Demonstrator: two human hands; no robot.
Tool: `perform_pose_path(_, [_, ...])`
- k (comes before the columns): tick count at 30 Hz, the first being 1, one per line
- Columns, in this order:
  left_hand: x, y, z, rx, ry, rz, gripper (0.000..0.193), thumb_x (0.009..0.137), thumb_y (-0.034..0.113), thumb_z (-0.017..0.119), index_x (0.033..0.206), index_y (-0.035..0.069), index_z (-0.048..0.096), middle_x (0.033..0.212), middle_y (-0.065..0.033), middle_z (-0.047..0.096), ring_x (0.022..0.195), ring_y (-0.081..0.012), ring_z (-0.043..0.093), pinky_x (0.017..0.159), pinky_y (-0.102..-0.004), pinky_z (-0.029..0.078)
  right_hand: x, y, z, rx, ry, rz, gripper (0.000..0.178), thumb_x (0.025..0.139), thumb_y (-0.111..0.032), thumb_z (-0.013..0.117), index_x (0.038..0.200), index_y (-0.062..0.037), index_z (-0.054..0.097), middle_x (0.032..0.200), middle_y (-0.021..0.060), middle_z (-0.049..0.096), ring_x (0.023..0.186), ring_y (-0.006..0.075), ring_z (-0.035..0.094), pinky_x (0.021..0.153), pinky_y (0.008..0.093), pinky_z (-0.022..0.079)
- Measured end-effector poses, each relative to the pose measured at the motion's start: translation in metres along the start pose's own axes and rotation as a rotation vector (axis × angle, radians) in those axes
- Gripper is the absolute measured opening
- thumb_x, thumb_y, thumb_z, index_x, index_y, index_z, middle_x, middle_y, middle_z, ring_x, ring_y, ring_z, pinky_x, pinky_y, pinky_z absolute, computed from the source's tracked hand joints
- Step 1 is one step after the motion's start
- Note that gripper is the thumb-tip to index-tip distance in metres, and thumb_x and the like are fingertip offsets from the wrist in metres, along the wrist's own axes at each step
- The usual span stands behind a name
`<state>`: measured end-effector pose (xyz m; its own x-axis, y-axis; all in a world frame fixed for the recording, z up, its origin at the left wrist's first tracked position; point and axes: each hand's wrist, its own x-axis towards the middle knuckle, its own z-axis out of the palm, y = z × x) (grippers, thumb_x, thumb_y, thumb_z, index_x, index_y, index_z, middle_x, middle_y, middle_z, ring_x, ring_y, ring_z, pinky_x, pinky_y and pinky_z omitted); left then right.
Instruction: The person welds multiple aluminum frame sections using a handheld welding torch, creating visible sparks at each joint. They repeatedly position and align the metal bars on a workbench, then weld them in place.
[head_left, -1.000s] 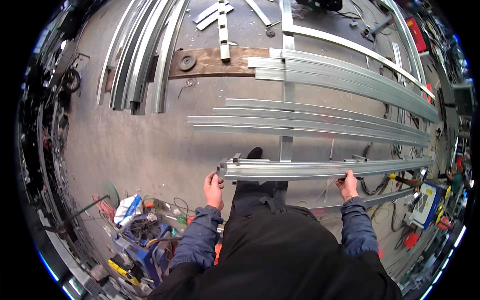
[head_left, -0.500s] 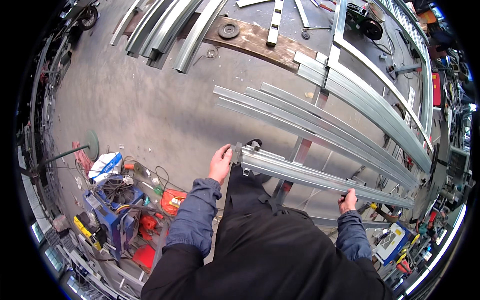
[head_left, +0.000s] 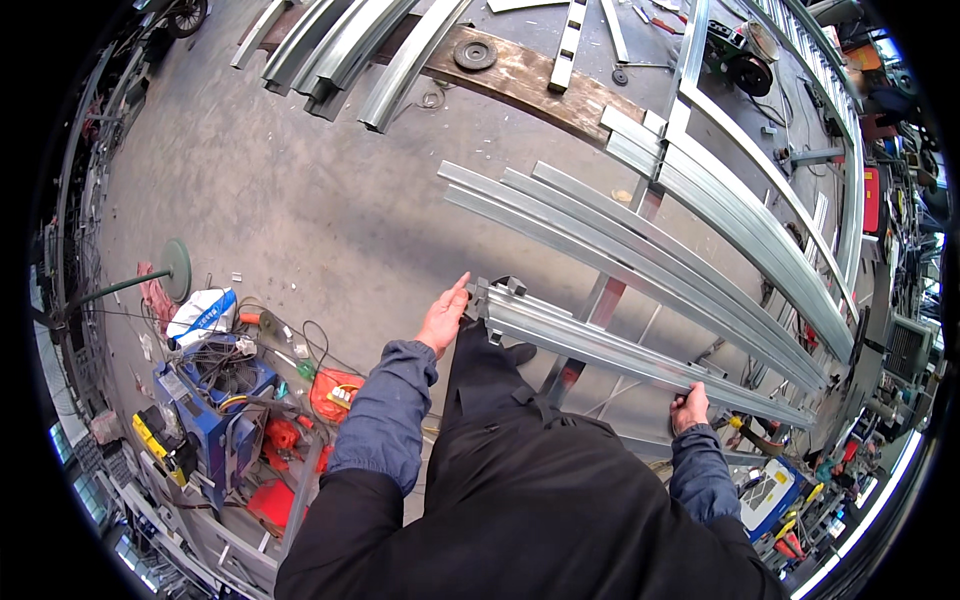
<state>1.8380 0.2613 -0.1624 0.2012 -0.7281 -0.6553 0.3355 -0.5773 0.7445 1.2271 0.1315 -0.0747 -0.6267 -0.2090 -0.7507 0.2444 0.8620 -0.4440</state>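
Note:
A long bundle of galvanized metal profiles (head_left: 600, 345) lies across in front of my legs, its left end carrying small grey end blocks (head_left: 510, 286). My left hand (head_left: 443, 318) is at that end, its index finger stretched out and its fingertips against the end block. At the bundle's near edge, farther right, my right hand (head_left: 689, 410) is closed, thumb side on the metal; its palm is hidden. Beyond lie further loose metal profiles (head_left: 600, 240), roughly alongside the bundle. Red-marked metal supports (head_left: 605, 300) show beneath them.
Several metal channels (head_left: 420, 60) and a round disc (head_left: 475, 54) rest on a wooden plank (head_left: 540, 95) at the far side. At left stand a blue machine (head_left: 215, 410), cables, an orange-red bag (head_left: 333, 393) and a green round-topped stand (head_left: 176, 270). A white-and-blue box (head_left: 772, 495) sits lower right.
The view has shifted slightly. My left index finger now stretches out further along the bundle's end. My right hand stays at the near edge.

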Motion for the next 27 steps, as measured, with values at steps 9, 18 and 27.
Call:
perform_pose_path(9, [-0.004, 0.013, 0.002, -0.048, -0.022, -0.09, 0.063, 0.113, 0.057, 0.052, 0.169, 0.028, 0.046, 0.15, -0.0068, 0.059, 0.134, -0.0202, 0.055, 0.109, -0.0379, 0.047, -0.009, 0.011, 0.011, 0.007, -0.011, -0.019, 0.019, 0.098, -0.034, 0.058, 0.092, -0.0171, 0.054, 0.065, 0.0015, 0.045, 0.052, 0.016, 0.044, 0.051, 0.0362, 0.041])
perform_pose_path(18, [-0.005, 0.02, 0.0, -0.003, -0.05, -0.127, 0.064, 0.114, 0.056, 0.051, 0.171, 0.028, 0.041, 0.15, -0.0023, 0.059, 0.13, -0.0176, 0.054, 0.105, -0.0409, 0.048, -0.017, 0.018, 0.019, 0.038, -0.002, -0.055, 0.027, 0.102, -0.039, 0.057, 0.089, -0.0155, 0.055, 0.067, 0.0, 0.044, 0.054, 0.0153, 0.043, 0.05, 0.0361, 0.04])
perform_pose_path(27, [0.034, 0.047, -0.023, 0.144, 0.173, 0.133, 0.047, 0.108, 0.019, 0.066, 0.155, 0.01, 0.06, 0.141, -0.0065, 0.065, 0.12, -0.0181, 0.063, 0.101, -0.034, 0.051, -0.013, 0.02, 0.017, 0.083, 0.013, -0.179, 0.031, 0.103, -0.041, 0.058, 0.094, -0.0106, 0.057, 0.069, 0.0021, 0.049, 0.051, 0.0153, 0.047, 0.045, 0.0386, 0.044])
